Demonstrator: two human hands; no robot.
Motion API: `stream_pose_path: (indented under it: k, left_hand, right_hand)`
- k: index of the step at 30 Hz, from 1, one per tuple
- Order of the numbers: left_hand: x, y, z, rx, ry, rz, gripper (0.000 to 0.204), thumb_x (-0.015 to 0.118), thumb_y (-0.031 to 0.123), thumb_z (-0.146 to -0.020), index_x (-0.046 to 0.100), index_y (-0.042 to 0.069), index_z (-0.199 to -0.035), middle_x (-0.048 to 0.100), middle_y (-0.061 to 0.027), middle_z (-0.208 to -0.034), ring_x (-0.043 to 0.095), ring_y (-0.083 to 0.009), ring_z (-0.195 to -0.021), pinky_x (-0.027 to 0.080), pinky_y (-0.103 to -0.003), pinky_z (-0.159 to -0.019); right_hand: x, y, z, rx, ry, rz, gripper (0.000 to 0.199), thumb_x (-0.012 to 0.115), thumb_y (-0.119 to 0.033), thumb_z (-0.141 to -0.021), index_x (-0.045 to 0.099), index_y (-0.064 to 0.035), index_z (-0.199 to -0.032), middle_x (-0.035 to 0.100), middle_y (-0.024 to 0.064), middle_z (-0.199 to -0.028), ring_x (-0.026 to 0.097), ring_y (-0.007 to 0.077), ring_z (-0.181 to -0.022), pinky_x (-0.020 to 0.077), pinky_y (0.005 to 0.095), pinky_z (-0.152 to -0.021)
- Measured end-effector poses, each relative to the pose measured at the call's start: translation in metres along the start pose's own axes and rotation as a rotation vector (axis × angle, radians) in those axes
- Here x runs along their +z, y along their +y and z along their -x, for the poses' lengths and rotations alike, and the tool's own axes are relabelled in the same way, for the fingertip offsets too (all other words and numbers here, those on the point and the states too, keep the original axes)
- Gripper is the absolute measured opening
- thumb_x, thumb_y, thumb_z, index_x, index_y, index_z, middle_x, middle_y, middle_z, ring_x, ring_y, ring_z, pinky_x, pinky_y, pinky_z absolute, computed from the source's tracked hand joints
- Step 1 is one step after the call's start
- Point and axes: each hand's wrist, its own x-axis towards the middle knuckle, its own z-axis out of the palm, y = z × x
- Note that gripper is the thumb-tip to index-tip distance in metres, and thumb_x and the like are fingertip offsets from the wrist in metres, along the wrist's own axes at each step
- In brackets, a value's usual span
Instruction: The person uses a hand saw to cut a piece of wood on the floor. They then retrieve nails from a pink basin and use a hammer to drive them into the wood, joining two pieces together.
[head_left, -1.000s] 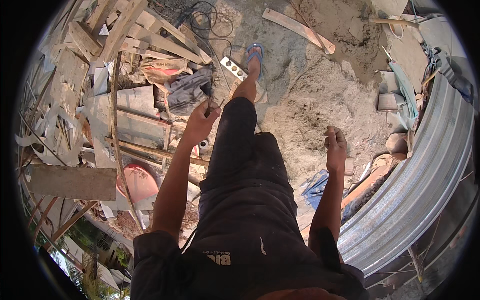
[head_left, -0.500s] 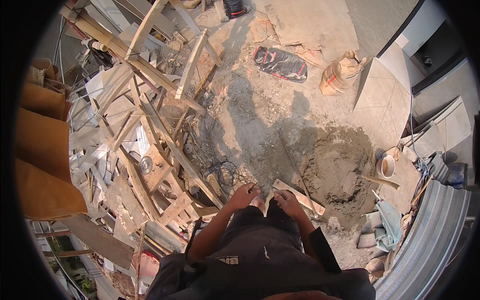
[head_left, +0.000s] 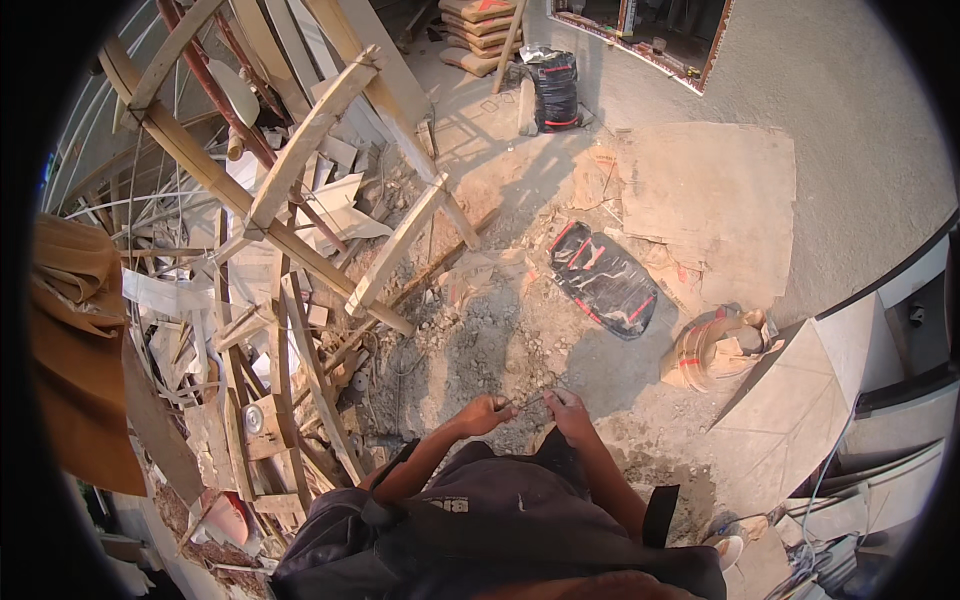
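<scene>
In front of my waist, my left hand (head_left: 482,413) and my right hand (head_left: 568,414) are held a short way apart, fingers closed in a pinch. A thin dark strand (head_left: 530,402), like a bit of wire or string, spans the gap between the fingertips; its exact kind is too small to tell. Rubble-strewn ground (head_left: 480,345) lies below both hands. Beyond the right hand, a black plastic-wrapped bundle (head_left: 603,280) with red stripes rests on the ground.
To the left, a timber frame (head_left: 300,150) leans over scrap boards and offcuts (head_left: 200,360). An open paper sack (head_left: 722,350) stands at right beside a leaning panel (head_left: 790,420). Farther off are a second wrapped bundle (head_left: 556,92), stacked sacks (head_left: 480,35) and a flat sheet (head_left: 710,200).
My view has shifted forward, so the bundle and paper sack sit lower and nearer. The mortar heap has mostly slid out at the bottom. The strand between my hands now shows.
</scene>
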Motion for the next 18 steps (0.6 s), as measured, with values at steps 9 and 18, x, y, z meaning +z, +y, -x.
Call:
stream_pose_path:
  k: [9, 18]
  left_hand:
    - [-0.146, 0.092, -0.189, -0.039, 0.466, 0.694, 0.043, 0.047, 0.042, -0.105, 0.067, 0.005, -0.115, 0.057, 0.0031, -0.076, 0.044, -0.0055, -0.061, 0.037, -0.023, -0.058]
    - [-0.348, 0.118, -0.445, -0.021, 0.596, 0.677, 0.033, 0.051, 0.029, -0.105, 0.061, 0.009, -0.13, 0.051, 0.003, -0.077, 0.045, -0.0083, -0.068, 0.041, -0.025, -0.066]
  right_hand:
    - [-0.147, -0.353, -0.271, -0.412, -0.269, -0.359, 0.024, 0.057, -0.021, -0.103, 0.059, -0.0049, -0.121, 0.064, 0.0022, -0.103, 0.057, 0.0121, -0.087, 0.0478, 0.0291, -0.079]
    - [-0.204, -0.358, -0.634, -0.209, -0.015, 0.45, 0.034, 0.054, -0.033, -0.103, 0.065, -0.0032, -0.092, 0.061, -0.0004, -0.075, 0.053, 0.007, -0.065, 0.0449, 0.0259, -0.059]
